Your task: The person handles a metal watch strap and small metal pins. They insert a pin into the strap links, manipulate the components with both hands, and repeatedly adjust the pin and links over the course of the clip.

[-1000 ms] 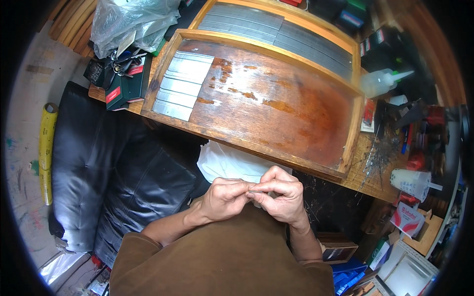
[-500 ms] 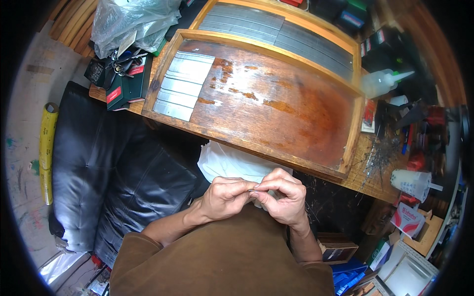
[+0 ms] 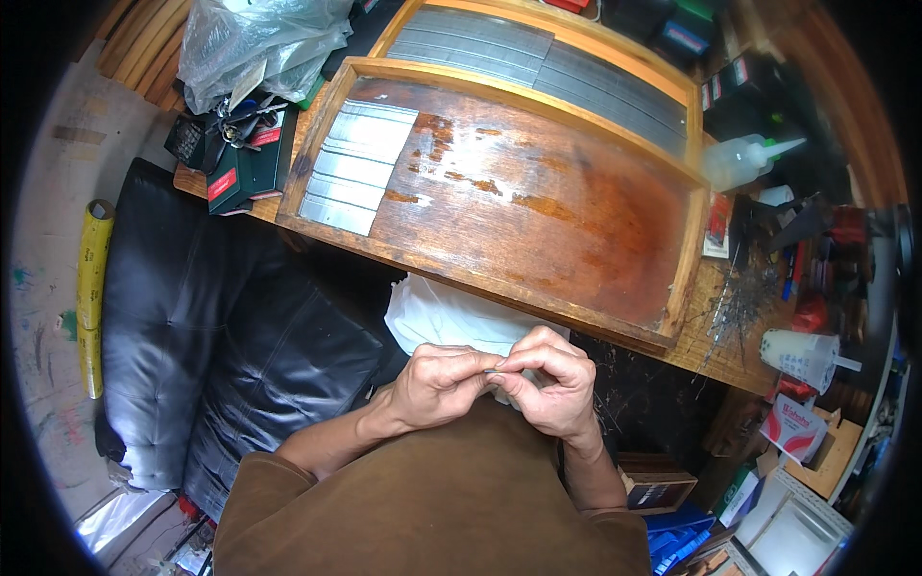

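Close to my chest, my left hand [image 3: 442,384] and my right hand [image 3: 550,381] meet at the fingertips. Both are closed in a pinch around a tiny dark sliver [image 3: 491,373], mostly covered by the fingers and too small to name. In front of them lies a shallow wooden tray [image 3: 538,245] with a raised rim and a stained, shiny brown bottom. Rows of thin silver metal strips [image 3: 357,165] fill its left end. Behind it, a second wooden-framed tray holds grey metal strips [image 3: 471,48]. White cloth [image 3: 451,312] hangs beyond my hands, below the tray's front edge.
Left are a black padded seat [image 3: 259,346] and a yellow tube [image 3: 93,298]. A plastic bag [image 3: 259,48], keys [image 3: 240,130] and a dark green box [image 3: 252,178] sit at the far left. A squeeze bottle [image 3: 740,161] and a drink cup [image 3: 802,358] stand right, near thin wire scraps [image 3: 735,312].
Almost nothing differs. Both hands keep the same pinch in the same place, and the small sliver between the fingertips shows slightly brighter.
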A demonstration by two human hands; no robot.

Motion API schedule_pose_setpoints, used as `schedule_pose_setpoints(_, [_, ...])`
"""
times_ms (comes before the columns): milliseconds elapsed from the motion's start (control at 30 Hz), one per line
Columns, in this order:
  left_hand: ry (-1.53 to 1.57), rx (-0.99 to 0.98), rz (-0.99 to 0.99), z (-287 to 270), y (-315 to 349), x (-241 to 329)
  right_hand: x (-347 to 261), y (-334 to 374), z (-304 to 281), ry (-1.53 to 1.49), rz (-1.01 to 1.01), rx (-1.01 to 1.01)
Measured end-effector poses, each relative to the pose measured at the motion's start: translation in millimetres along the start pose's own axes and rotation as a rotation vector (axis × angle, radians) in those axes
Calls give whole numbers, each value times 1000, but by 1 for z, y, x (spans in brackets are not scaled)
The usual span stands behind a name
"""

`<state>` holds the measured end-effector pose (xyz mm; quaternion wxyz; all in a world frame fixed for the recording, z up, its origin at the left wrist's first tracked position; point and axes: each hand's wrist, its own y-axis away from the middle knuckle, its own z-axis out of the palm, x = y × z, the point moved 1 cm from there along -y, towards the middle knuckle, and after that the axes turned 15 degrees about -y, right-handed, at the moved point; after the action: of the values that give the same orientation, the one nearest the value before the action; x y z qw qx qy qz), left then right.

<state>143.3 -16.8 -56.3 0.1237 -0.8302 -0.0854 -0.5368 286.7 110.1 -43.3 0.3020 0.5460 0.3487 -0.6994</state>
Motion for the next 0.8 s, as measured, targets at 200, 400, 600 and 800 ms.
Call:
schedule_pose_setpoints(200, [-10,-7,-3,0,0,-1,0,0,-1,4,-1,-8])
schedule_pose_setpoints(400, [9,11,5,0,-1,0,-1,-1,0,20,-10,-6])
schedule_pose_setpoints(600, [1,-3,0,0,0,-1,-2,0,0,12,-9,-4])
schedule_pose_setpoints(800, [14,16,4,1,0,0,-3,0,-1,23,-14,1])
